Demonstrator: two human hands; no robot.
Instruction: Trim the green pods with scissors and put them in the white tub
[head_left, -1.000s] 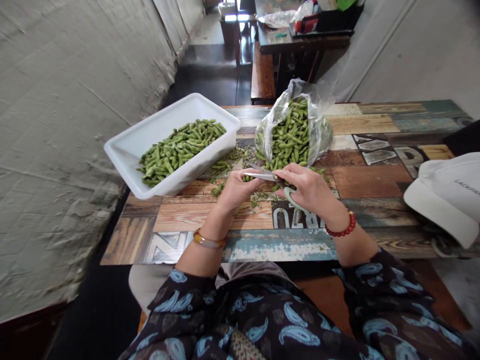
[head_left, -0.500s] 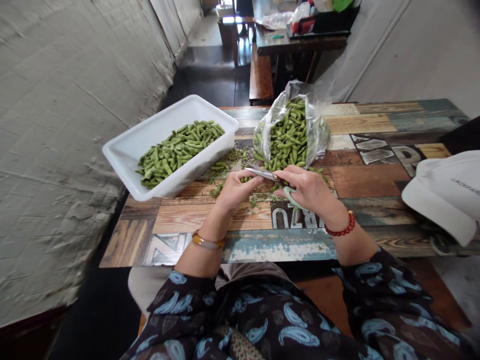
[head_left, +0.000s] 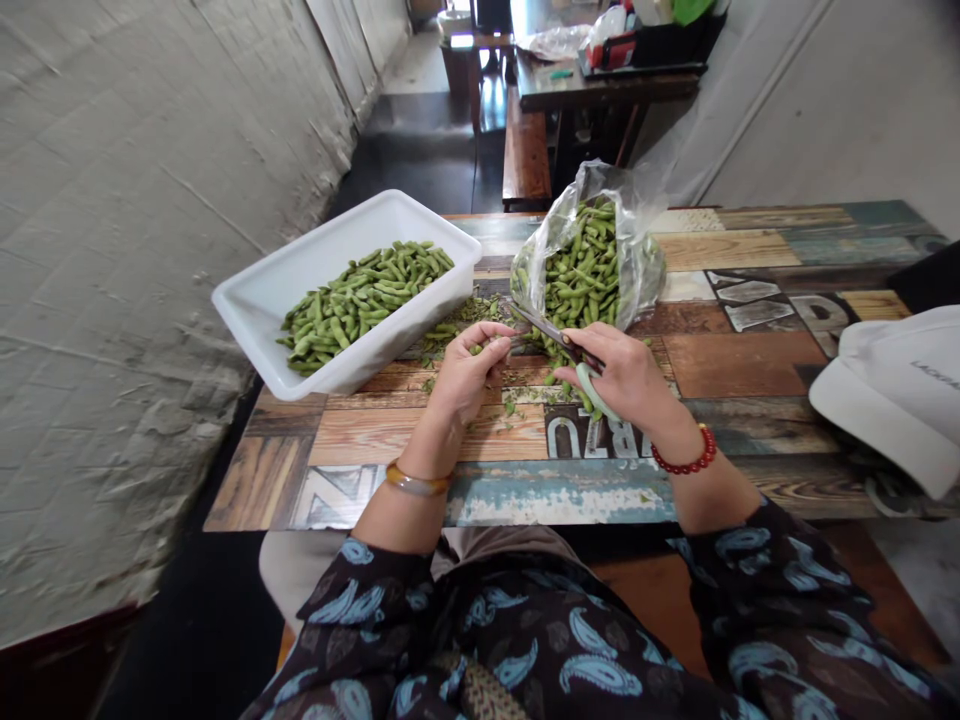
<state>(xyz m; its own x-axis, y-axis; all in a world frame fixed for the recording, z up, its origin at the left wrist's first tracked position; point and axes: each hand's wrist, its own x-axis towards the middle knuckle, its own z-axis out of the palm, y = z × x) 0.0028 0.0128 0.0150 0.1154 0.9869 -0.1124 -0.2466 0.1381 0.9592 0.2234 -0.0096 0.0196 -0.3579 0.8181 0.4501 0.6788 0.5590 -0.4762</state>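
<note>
My left hand (head_left: 471, 372) is closed in a pinch on a green pod (head_left: 477, 349), mostly covered by the fingers. Green-handled scissors (head_left: 551, 328) are in my right hand (head_left: 626, 373), their blades parted and pointing left toward the left fingertips. Behind my right hand, a clear plastic bag (head_left: 636, 262) lies open with green pods (head_left: 589, 262) inside and some spilling from its mouth. To the left a white tub (head_left: 300, 258) holds a heap of pods (head_left: 360, 305). Small green trimmings (head_left: 510, 408) are scattered on the table around my hands.
The patchwork wooden table (head_left: 420, 434) runs across the view. A white cap (head_left: 892, 390) sits at its right end. Beyond are a wooden bench (head_left: 526, 150) and a dark table (head_left: 570, 92) with a black tray on it. A pale wall (head_left: 112, 250) stands at the left.
The scissor blades have parted and tilted upward. My left fingers have shifted slightly away from the blades, and the whole view has moved a little.
</note>
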